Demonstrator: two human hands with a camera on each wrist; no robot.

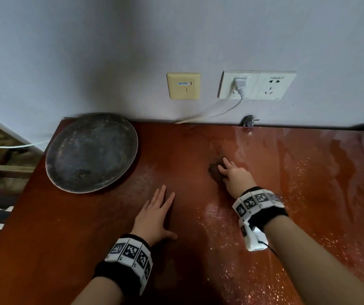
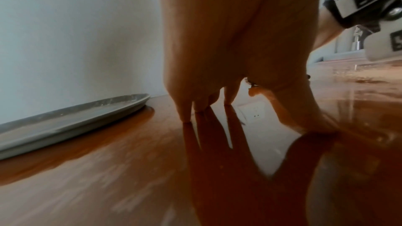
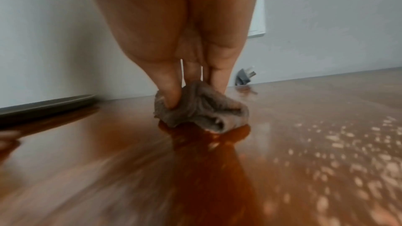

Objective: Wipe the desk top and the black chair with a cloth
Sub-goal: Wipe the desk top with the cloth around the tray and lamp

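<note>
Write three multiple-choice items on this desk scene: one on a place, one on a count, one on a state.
1. Where does the round metal tray sit?
A. desk's far left corner
B. desk's near right edge
C. under the right hand

2. How many plugs sit in the white wall sockets?
A. none
B. one
C. three

3. How is the left hand?
A. gripping the cloth
B. flat on the desk top
C. lifted off it

Answers: 1 A, the tray lies by the wall at left. 2 B, one white plug is in. 3 B, fingers spread flat; the right hand holds the cloth.
</note>
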